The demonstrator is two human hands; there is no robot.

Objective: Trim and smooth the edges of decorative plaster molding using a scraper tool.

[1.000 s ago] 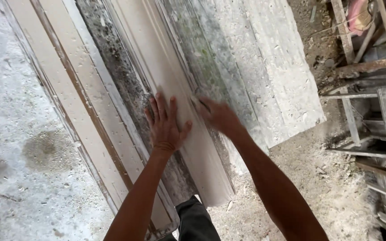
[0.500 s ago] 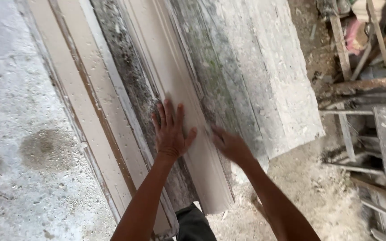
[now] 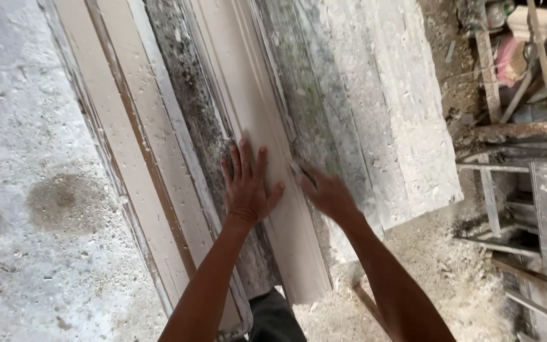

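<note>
Pressing flat, the left hand (image 3: 246, 187) lies open-palmed on the pale moulded strip (image 3: 257, 158), now farther up it than a second ago. Right hand (image 3: 327, 190), blurred, has slid to the strip's right edge; grip unclear. Beyond, the rough grey slab (image 3: 381, 107) runs far-right; scrap timber (image 3: 527, 57) beyond.

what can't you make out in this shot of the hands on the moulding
Head view:
- Right hand: motion-blurred, so finger placement and any small thing held are unclear.
- Pale moulding strip: far end cut off by the top edge.
- Surface under the left hand: hidden by the palm.
- Clutter at right: too jumbled to identify.
</note>
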